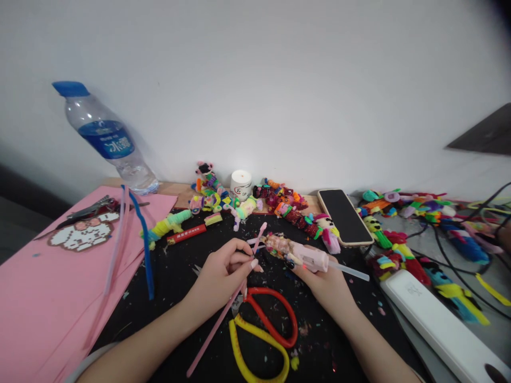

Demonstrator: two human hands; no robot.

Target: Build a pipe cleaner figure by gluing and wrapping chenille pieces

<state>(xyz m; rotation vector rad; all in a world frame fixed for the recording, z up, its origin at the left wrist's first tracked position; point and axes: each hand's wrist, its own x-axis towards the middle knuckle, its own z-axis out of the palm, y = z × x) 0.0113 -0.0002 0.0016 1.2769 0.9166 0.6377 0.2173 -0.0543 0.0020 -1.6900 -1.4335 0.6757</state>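
Note:
Between the fingertips of my left hand point(227, 266) is a pink pipe cleaner point(215, 332), its long end slanting down toward the table's front and its short tip standing up. My right hand point(329, 287) is wrapped around a pale pink hot glue gun point(313, 258), with a glue stick point(353, 271) poking out of its back. The gun's front end is crusted with colourful bits and points left, close to the pipe cleaner's upper part; whether they touch I cannot tell. Below my hands lie scissors point(293, 319) with one red and one yellow handle loop, blades partly hidden by my left hand.
Pink sheets point(24, 298) lie at left, with loose pipe cleaners point(147, 255) and a tilted water bottle point(107, 138) behind. Along the wall are several pipe-cleaner figures point(295, 218), a white cup point(241, 183) and a phone point(345, 218). Cables point(447, 255) and a white power strip point(443, 324) occupy the right.

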